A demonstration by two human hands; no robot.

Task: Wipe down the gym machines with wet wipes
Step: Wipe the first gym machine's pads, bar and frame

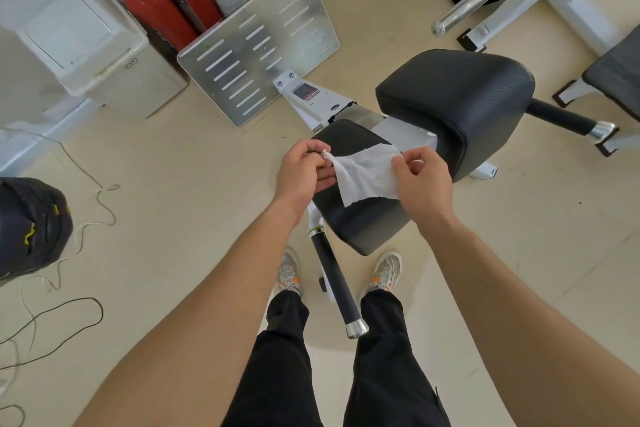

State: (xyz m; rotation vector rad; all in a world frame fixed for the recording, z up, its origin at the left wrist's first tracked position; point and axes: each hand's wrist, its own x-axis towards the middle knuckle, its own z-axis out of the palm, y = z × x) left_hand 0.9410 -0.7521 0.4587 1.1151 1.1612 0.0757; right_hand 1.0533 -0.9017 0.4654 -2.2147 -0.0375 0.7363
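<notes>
My left grip pinches one twisted corner of the single wet wipe and my right grip pinches its opposite edge, holding it spread just above the black seat pad, with one black back pad beyond and two red fire extinguishers by the wall.

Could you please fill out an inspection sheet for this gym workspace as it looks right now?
Surface: beige floor, no spill seen.
Job's things: white wet wipe spread open above the black padded seat; black padded backrest beyond.
Clutter: dark bag with yellow trim on the floor at left.
Grippers: left hand and right hand each pinch an upper corner of the wipe.
Cables: thin white cord and black cable lie loose on the floor at left.
Surroundings: two red fire extinguishers, white lidded bin, slotted metal footplate, chrome bar.
</notes>
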